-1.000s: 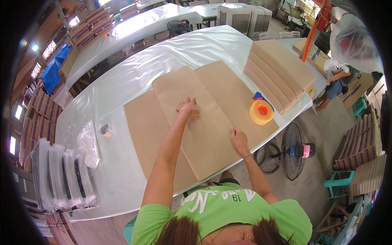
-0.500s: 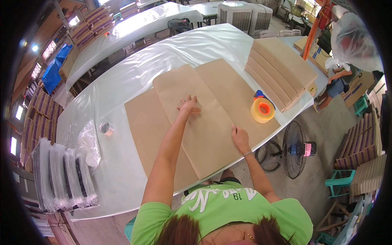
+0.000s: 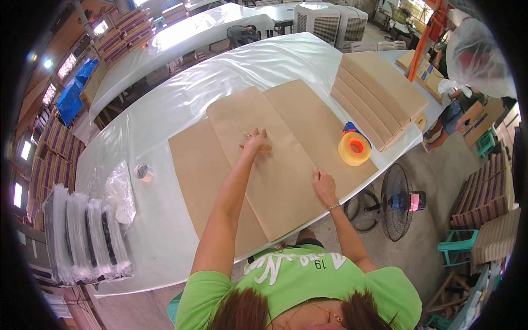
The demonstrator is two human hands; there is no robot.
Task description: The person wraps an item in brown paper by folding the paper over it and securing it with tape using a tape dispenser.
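Three long sheets of brown cardboard lie side by side and overlapping on a white plastic-covered table [image 3: 165, 115]. My left hand [image 3: 256, 142] rests flat, fingers spread, on the middle sheet [image 3: 275, 176]. My right hand [image 3: 324, 186] presses flat on the near right edge of that same sheet. Neither hand holds anything. A roll of clear packing tape on an orange and blue dispenser [image 3: 353, 147] sits on the right sheet [image 3: 308, 118], just beyond my right hand. The left sheet [image 3: 198, 165] lies partly under the middle one.
A stack of folded cardboard [image 3: 379, 96] lies at the table's far right. A small tape roll [image 3: 142, 171] and plastic-wrapped bundles [image 3: 82, 234] sit at the left. A floor fan [image 3: 397, 202] stands below the table edge. Another person [image 3: 467, 60] works at the far right.
None of the cardboard has visibly shifted. My left hand has slid slightly toward me on the middle sheet; my right hand stays at its edge.
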